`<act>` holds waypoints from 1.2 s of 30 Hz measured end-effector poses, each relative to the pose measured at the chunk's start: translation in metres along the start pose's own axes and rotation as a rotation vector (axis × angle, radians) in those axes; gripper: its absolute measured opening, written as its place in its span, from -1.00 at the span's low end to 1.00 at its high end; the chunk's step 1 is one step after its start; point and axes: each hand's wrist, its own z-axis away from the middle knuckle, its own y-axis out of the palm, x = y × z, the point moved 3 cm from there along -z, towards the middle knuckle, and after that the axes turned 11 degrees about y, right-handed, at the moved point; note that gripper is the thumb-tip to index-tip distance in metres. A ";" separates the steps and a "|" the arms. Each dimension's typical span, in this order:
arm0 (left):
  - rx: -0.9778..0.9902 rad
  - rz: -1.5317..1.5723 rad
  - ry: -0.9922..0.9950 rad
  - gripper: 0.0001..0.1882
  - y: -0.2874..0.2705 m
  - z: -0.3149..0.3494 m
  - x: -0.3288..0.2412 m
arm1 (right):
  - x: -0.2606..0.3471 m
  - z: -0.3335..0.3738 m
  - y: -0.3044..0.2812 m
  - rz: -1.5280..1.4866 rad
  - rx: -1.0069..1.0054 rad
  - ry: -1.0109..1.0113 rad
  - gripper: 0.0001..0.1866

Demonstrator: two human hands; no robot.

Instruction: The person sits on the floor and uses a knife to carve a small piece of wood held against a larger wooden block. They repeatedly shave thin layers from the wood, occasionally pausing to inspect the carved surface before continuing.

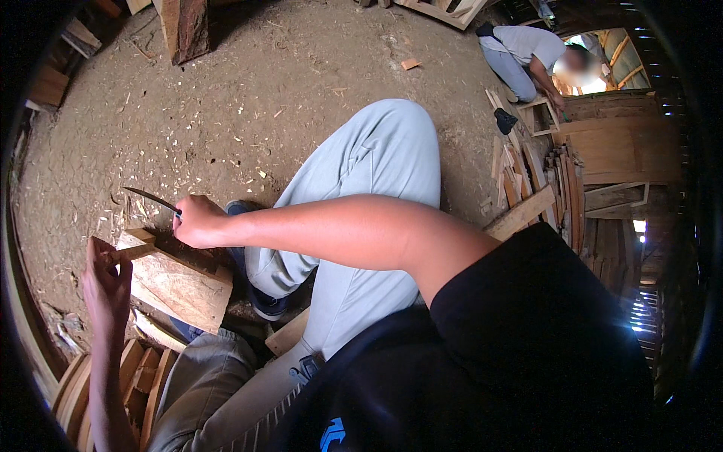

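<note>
My right hand (202, 222) is closed round the handle of a knife (153, 198), its long dark blade pointing to the left over the dirt floor. Most of the handle is hidden in my fist. To the left, my left hand (104, 277) pinches a small strip of wood (133, 251) between thumb and fingers. That strip lies along the upper end of a pale wooden block (181, 286), which stands between my two hands and my legs. The knife blade is apart from both the strip and the block.
Wood shavings lie scattered over the dirt floor (248, 68). Curved wooden pieces (139, 377) stand at the lower left. A thick timber (183, 30) is at the top. At the right, a person (520, 49) bends over a wooden frame (538, 117) near stacked boards (561, 177).
</note>
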 end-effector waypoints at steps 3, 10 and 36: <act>0.031 0.034 -0.026 -0.81 -0.001 0.002 0.007 | 0.001 -0.001 0.002 -0.003 -0.004 -0.003 -0.92; -0.003 0.142 -0.001 -0.84 0.005 0.003 0.012 | -0.004 0.003 0.001 0.103 0.134 0.102 -0.84; 0.059 -0.034 -0.030 -0.76 0.011 0.040 -0.009 | 0.019 0.048 -0.003 0.009 0.560 0.335 -0.51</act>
